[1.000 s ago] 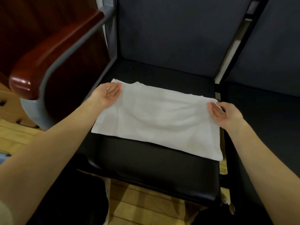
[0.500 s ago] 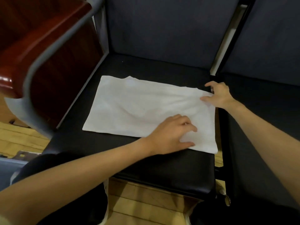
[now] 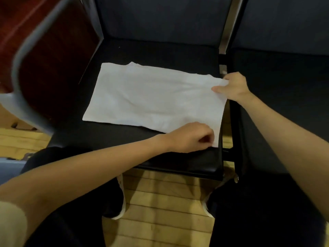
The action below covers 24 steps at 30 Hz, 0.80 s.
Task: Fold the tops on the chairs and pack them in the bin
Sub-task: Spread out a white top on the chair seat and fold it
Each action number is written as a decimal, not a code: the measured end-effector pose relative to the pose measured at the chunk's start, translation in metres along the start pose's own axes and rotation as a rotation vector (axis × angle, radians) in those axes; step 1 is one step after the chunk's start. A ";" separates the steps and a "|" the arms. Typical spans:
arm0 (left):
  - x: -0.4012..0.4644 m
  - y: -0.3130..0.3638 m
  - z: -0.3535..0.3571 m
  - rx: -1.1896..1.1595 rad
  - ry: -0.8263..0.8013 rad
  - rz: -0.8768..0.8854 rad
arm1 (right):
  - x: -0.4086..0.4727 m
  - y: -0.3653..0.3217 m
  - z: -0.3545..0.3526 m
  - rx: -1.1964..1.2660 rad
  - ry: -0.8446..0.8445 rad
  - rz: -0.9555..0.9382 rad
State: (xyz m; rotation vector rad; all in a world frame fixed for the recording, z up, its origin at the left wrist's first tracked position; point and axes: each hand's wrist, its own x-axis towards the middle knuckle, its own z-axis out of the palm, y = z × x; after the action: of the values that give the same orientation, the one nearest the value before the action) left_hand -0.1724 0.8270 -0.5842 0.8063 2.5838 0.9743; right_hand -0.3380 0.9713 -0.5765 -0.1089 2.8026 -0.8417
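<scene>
Lying flat on the black seat (image 3: 124, 145), the white top (image 3: 153, 97) was already folded into a long shape, so part of the job looked done. It filled the middle of the seat and reached toward 3 o'clock, right up to the seat's edge.

The left hand (image 3: 191, 138) was at about 5 o'clock on the top, with its fingers curled to pinch the near corner. The right hand (image 3: 233, 87) was at about 3 o'clock, with its thumb and fingers pinching the far corner on that same side.

My guess was that one more fold was coming, from the 3 o'clock side over toward 9 o'clock, to make the top smaller.

After that, the top still had to go in the bin. No bin could be seen, and no other tops showed on the chairs either, so how many were left could not be told.
</scene>
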 end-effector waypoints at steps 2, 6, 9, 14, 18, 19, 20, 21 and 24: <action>-0.017 0.007 -0.001 -0.117 -0.098 -0.080 | -0.030 0.007 -0.002 0.060 0.015 0.033; -0.055 0.025 0.001 -0.357 -0.201 -0.238 | -0.090 0.018 -0.010 0.120 -0.012 0.111; -0.082 0.040 0.002 -0.513 -0.215 -0.316 | -0.128 0.022 -0.023 0.155 -0.087 0.178; -0.111 0.068 0.012 -0.745 -0.190 -0.346 | -0.167 0.025 -0.045 0.112 -0.076 0.212; -0.123 0.072 0.010 -0.765 -0.029 -0.397 | -0.166 0.015 -0.051 0.230 0.005 0.244; -0.127 0.071 0.007 -0.763 0.034 -0.429 | -0.163 0.008 -0.051 0.269 0.024 0.248; -0.130 0.069 0.004 -0.773 0.108 -0.464 | -0.158 0.001 -0.050 0.304 0.037 0.248; -0.134 0.066 0.000 -0.795 0.189 -0.499 | -0.152 -0.008 -0.048 0.334 0.048 0.245; -0.145 0.055 -0.013 -0.813 0.426 -0.591 | -0.130 -0.040 -0.034 0.372 0.081 0.247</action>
State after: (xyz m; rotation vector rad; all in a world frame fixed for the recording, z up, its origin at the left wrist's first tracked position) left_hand -0.0377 0.7699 -0.5307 -0.3826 2.1332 1.8848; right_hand -0.2180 0.9732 -0.5036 0.3279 2.6003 -1.3016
